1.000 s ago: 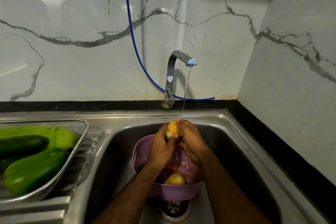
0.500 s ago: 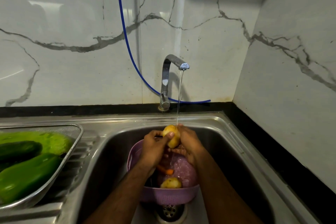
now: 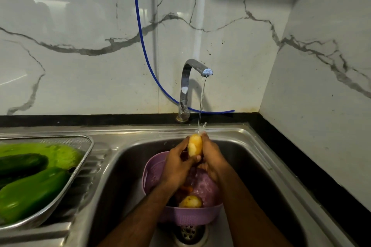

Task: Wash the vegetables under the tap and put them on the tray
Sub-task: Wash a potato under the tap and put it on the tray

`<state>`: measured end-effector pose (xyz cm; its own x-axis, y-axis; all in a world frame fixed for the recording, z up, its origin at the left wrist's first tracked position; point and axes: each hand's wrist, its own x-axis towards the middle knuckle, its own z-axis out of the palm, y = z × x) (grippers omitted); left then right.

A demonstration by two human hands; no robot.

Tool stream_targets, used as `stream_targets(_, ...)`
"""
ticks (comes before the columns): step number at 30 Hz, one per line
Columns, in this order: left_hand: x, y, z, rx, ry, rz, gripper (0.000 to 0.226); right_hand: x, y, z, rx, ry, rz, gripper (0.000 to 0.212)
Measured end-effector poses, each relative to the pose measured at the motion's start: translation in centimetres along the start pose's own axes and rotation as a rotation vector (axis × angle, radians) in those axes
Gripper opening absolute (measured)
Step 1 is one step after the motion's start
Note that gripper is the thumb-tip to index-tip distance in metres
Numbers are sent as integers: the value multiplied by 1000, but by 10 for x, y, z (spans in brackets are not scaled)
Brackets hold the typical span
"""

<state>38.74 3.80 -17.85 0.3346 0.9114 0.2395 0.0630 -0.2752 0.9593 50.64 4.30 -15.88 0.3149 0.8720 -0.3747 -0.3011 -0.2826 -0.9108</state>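
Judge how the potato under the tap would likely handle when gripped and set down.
The potato is wet under the running water, so probably slippery. It looks firm between both hands. Its rounded oval shape could let it roll.

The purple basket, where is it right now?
The purple basket sits in the sink, over the drain, below the tap and under both hands.

I note the potato [image 3: 194, 145] now stands nearly upright between both hands, where a second ago it sat lower and mostly covered by the fingers. The left hand [image 3: 177, 166] has slid down, its thumb now at the potato's lower end, while the right hand [image 3: 212, 159] cups the far side with fingertips at the top. The water stream [image 3: 201, 106] now strikes the potato's upper tip and splashes.
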Motion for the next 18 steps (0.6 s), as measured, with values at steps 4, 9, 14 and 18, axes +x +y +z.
stream_targets(4,0,6,5,-6,-16,15,45,3,1,1,-66,-22,-188,37)
stream_targets(9,6,0,-3,-151,28,-104,24,-2,2,-8,-39,-194,-120,37)
stream_targets(14,6,6,-6,-337,27,-258,21,-3,0,-18,66,-262,-88,41)
stream_targets(18,2,15,-1,-428,-48,-266,24,1,5,-8,-105,-62,-232,35)
